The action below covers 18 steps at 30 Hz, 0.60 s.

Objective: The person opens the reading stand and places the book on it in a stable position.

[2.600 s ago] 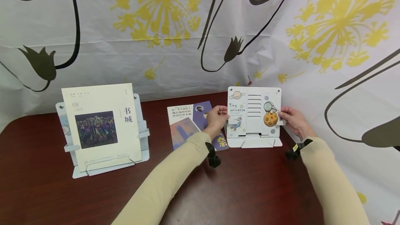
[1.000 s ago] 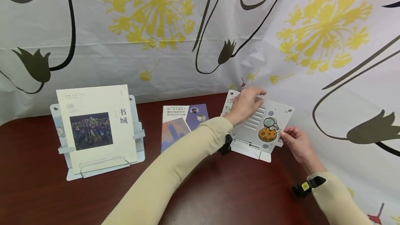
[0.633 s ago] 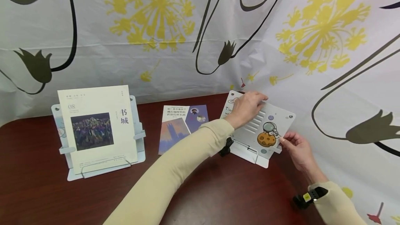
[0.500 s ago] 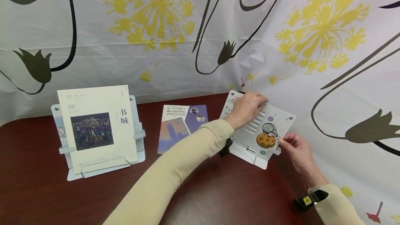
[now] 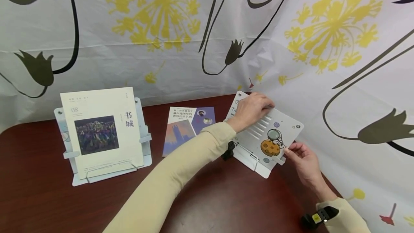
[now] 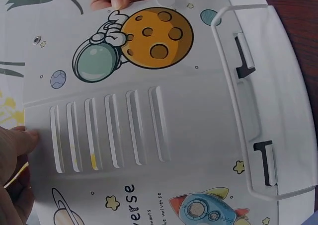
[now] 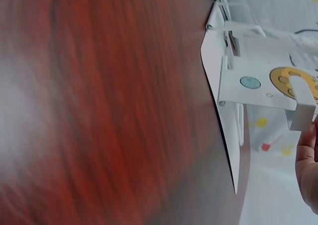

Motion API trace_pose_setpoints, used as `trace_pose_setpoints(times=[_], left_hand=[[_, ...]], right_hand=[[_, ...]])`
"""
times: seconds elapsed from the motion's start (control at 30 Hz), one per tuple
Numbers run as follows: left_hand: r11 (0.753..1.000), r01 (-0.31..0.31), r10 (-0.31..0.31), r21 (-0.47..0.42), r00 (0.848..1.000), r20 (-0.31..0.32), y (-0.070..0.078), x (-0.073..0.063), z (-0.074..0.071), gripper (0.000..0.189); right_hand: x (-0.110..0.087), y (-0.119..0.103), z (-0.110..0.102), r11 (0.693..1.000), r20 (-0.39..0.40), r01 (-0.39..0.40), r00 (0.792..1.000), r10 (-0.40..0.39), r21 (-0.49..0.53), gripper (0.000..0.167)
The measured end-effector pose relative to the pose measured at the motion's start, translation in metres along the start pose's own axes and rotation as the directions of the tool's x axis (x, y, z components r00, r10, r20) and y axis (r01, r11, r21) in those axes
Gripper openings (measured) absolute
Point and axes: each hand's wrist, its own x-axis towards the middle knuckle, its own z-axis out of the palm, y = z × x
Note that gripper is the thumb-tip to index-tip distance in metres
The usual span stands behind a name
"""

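A white metal book stand [image 5: 256,131] printed with an astronaut, an orange moon and a rocket stands at the right of the table, turned at an angle. My left hand [image 5: 251,108] grips its top edge, with the thumb on the front face, as the left wrist view shows [image 6: 16,155]. The fingers of my right hand [image 5: 304,163] pinch the stand's right edge beside the small side clip [image 5: 279,160]. In the left wrist view the wire page holder [image 6: 230,96] lies over the stand's bottom ledge. My left forearm hides part of the stand's left side.
To the left, a pale blue stand [image 5: 147,154] holds an upright cream book [image 5: 129,143]. Between the stands a purple and white book [image 5: 181,134] lies flat, partly under my left sleeve. Patterned cloth [image 5: 181,82] hangs behind and right of the dark red table [image 5: 233,200].
My left hand has gone from the stand's left side to its top edge. The stand has swung round, its right side coming nearer to me; my right hand has moved along with it.
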Motion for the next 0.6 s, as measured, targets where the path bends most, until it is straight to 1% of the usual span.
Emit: trace_pose_setpoints(times=[0.1,0.2,0.33,0.4,0.43,0.5,0.57,0.6], left_hand=[[1.0,-0.021,0.021,-0.021,1.0,0.017,-0.002,-0.002,-0.001,0.019],[0.998,-0.053,0.055,-0.043,0.998,0.037,-0.004,-0.003,-0.003,0.018],[0.991,-0.11,0.114,-0.073,0.992,0.06,-0.008,-0.004,-0.007,0.016],[0.985,-0.143,0.15,-0.099,0.987,0.066,-0.01,-0.005,-0.009,0.016],[0.981,-0.158,0.166,-0.111,0.984,0.068,-0.011,-0.006,-0.011,0.016],[0.972,-0.183,0.195,-0.144,0.978,0.072,-0.014,-0.007,-0.013,0.016],[0.963,-0.206,0.221,-0.173,0.972,0.074,-0.016,-0.009,-0.015,0.016],[0.958,-0.218,0.235,-0.186,0.969,0.074,-0.017,-0.01,-0.015,0.015]], right_hand=[[-0.006,0.0,0.006,1.0,-0.017,0.018,1.0,-0.018,-0.013,0.019],[-0.012,0.0,0.012,0.999,-0.023,0.032,0.999,-0.032,-0.02,0.021],[-0.02,-0.001,0.018,0.999,-0.018,0.031,0.999,-0.032,-0.025,0.022],[-0.022,-0.001,0.02,0.999,-0.001,0.032,0.999,-0.032,-0.033,0.021],[-0.023,0.0,0.019,0.999,0.015,0.032,0.999,-0.032,-0.029,0.022],[-0.023,0.001,0.016,0.999,0.089,0.03,0.996,-0.032,0.015,0.023],[-0.021,0.003,0.01,0.994,0.19,0.018,0.981,-0.038,0.108,0.025],[-0.019,0.004,0.007,0.985,0.243,-0.001,0.969,-0.042,0.173,0.028]])
